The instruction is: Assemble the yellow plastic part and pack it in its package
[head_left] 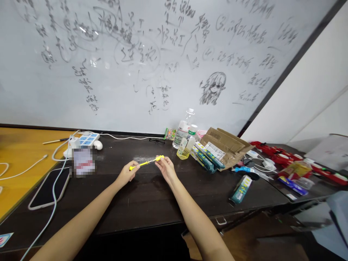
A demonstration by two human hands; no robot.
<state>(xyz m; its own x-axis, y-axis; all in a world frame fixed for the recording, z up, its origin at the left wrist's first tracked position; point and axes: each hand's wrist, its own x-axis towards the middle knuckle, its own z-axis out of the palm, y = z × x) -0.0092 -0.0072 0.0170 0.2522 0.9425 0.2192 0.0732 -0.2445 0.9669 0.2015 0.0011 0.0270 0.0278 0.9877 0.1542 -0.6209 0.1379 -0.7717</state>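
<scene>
A slim yellow pen-like stick [148, 162] with a thin dark middle section is held between my two hands, above the dark desk. My left hand [127, 173] is closed around its yellow left end, which pokes out past the fingertips. My right hand [166, 168] pinches the thicker yellow right end between thumb and fingers. The stick slopes slightly up to the right. Its exact kind is too small to tell.
A phone [50, 188] with a white cable over it lies left, near a power strip [89, 139]. To the right stand a water bottle [181, 135], a bottle of yellow liquid [183, 153], green boxes [204, 159] and a cardboard box [227, 143]. Another green box [240, 190] lies nearer.
</scene>
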